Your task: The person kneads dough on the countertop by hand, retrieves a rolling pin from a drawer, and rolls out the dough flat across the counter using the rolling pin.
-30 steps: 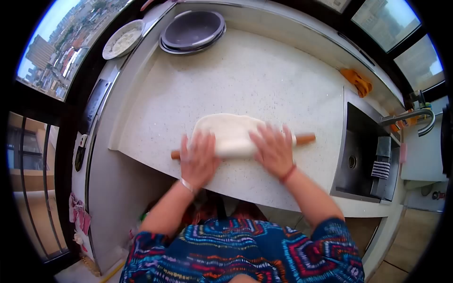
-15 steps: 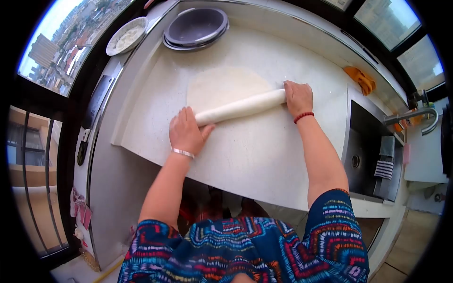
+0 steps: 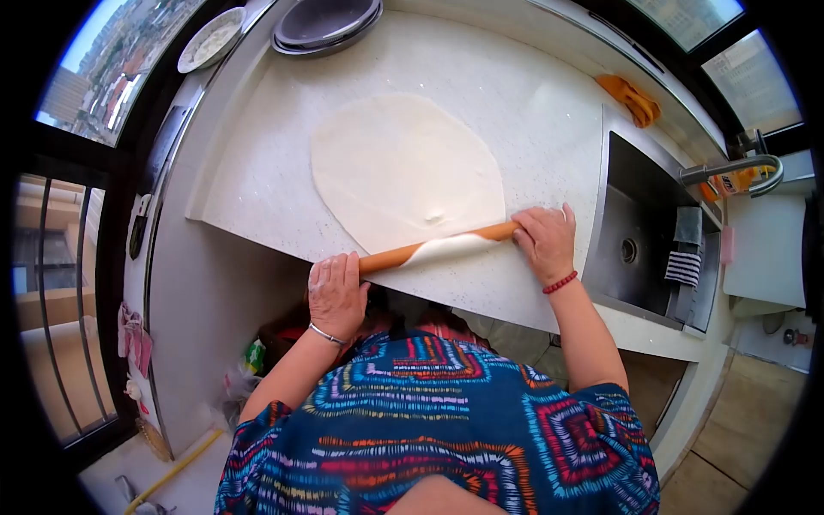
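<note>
A large thin sheet of dough (image 3: 403, 163) lies spread on the white countertop, its near edge lapped over a wooden rolling pin (image 3: 390, 258). The pin lies slightly slanted along the counter's front edge. My left hand (image 3: 336, 296) is closed over its left end, with the fingers together. At the other end my right hand (image 3: 547, 245) grips the pin, fingers bent over it and little finger lifted. Both ends of the pin are hidden beneath my hands. A small white lump or fold (image 3: 433, 216) shows on the dough.
Stacked grey bowls (image 3: 330, 21) stand at the back left, near a plate of white powder (image 3: 212, 40) on the ledge. To the right are a steel sink (image 3: 631, 215), a faucet (image 3: 755, 163) and an orange cloth (image 3: 631, 99). A knife (image 3: 140, 225) lies on the left ledge.
Both hands have brought the rolling pin toward my body, to the counter's front edge. Dough that was wrapped around the pin now lies mostly unrolled and flat, baring the wood.
</note>
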Demonstrator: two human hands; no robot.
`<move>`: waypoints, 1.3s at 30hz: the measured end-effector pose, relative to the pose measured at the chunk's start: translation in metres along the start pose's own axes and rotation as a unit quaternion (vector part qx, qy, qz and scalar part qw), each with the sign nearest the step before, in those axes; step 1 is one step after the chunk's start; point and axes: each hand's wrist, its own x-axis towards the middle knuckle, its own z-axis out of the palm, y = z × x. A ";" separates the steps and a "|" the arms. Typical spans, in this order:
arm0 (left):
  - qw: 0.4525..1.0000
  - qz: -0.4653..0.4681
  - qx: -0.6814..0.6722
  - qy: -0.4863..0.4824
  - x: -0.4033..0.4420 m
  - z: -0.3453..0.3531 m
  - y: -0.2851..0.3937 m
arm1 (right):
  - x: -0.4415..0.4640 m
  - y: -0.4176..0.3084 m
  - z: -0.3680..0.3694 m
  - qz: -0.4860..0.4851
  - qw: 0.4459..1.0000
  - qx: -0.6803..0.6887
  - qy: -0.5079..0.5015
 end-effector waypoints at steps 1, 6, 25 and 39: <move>1.000 -0.002 0.000 -0.002 -0.005 0.001 0.002 | -0.010 -0.002 -0.005 -0.001 1.000 0.001 -0.002; 0.998 0.066 -0.023 0.000 -0.014 0.000 0.005 | -0.043 -0.004 -0.035 -0.045 0.993 0.017 -0.111; 0.592 -0.505 -0.603 -0.178 0.080 -0.001 -0.043 | -0.006 -0.037 -0.016 0.065 0.986 0.151 0.001; 0.902 0.342 -0.165 -0.203 0.089 0.013 0.048 | 0.055 -0.075 0.002 0.009 0.996 0.038 0.078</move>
